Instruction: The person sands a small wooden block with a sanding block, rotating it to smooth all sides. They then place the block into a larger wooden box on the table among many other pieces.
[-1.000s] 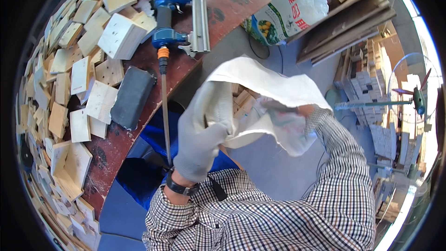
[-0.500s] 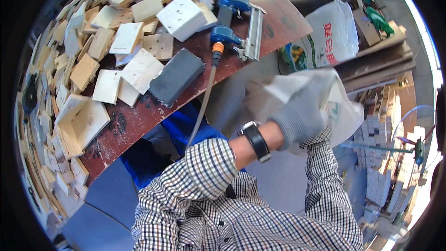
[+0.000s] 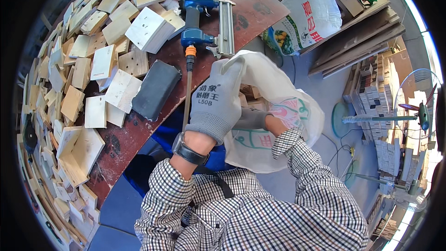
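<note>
Left of the fingers of the left hand (image 3: 213, 100) is the red worktop (image 3: 123, 146); beyond them, a blue nail gun (image 3: 191, 21). Those fingers pinch the white sack (image 3: 253, 158), seemingly spreading its mouth for the right hand (image 3: 252, 119), whose finger state I cannot tell. Glove and sack bear print.

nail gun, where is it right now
In the head view, the blue nail gun lies on the red table, above and left of centre, just right of a pale wooden block and beyond the dark slab.
</note>
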`<state>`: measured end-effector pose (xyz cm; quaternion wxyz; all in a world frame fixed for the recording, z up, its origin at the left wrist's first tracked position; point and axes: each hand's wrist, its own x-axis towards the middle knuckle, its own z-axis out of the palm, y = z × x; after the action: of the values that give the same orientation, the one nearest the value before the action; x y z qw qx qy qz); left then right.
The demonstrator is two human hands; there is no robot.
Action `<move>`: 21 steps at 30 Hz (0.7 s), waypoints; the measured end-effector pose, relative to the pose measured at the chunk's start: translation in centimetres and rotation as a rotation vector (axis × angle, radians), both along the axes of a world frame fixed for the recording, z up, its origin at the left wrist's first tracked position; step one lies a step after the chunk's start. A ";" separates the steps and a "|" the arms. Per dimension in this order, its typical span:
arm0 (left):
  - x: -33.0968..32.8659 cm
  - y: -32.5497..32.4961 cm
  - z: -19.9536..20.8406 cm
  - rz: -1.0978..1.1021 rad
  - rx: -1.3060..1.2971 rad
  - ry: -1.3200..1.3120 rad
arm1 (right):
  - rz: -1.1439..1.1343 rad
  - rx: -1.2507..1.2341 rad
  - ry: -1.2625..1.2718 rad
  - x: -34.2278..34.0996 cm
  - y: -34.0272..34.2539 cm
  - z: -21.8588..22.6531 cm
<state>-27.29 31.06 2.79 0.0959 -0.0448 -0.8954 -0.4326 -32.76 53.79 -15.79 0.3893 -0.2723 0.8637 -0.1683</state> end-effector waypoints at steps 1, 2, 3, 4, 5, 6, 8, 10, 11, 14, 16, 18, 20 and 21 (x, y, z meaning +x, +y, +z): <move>0.4 -0.1 -0.2 0.015 -0.045 -0.001 | -0.010 -0.052 -0.044 0.3 0.0 0.7; 0.5 0.5 -0.1 0.011 -0.158 0.043 | -0.063 -0.116 -0.110 -0.2 3.1 -2.3; 1.1 0.3 -0.9 0.050 -0.279 0.068 | -0.219 -0.132 -0.222 -1.3 2.4 1.1; 1.6 0.0 -1.7 0.089 -0.400 0.090 | -0.288 -0.159 -0.255 -3.0 2.1 2.8; 1.8 0.1 -2.5 0.074 -0.503 0.043 | -0.344 -0.157 -0.217 -4.5 2.9 4.0; 2.0 0.2 -3.1 0.053 -0.603 -0.002 | -0.396 -0.144 -0.155 -6.2 3.6 5.2; 2.1 0.9 -3.2 0.010 -0.756 -0.124 | -0.482 -0.081 0.039 -10.0 5.7 6.5; 0.8 1.9 -4.9 -0.016 -0.747 -0.103 | -0.533 0.021 0.254 -13.9 7.3 6.8; 0.2 2.1 -5.6 -0.010 -0.745 -0.100 | -0.531 0.076 0.347 -16.1 7.3 6.1; -2.6 4.5 -10.3 0.221 -0.790 0.071 | -0.459 0.239 0.545 -20.3 7.4 3.8; -2.3 7.1 -13.1 0.287 -0.651 0.027 | -0.436 0.337 0.567 -21.0 9.1 1.4; -0.2 6.9 -8.0 0.055 -0.408 -0.226 | -0.405 0.424 0.532 -20.1 11.2 -1.4; 4.7 3.6 -4.3 -0.051 -0.299 0.107 | -0.353 0.497 0.492 -17.7 12.6 -3.4; 7.3 1.7 -2.4 -0.091 -0.263 0.265 | -0.274 0.537 0.479 -16.3 11.9 -3.6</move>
<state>-20.01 32.72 0.42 0.1867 -0.1538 -0.9208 -0.3060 -49.01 65.69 -19.41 0.2080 -0.0743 0.9719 0.0819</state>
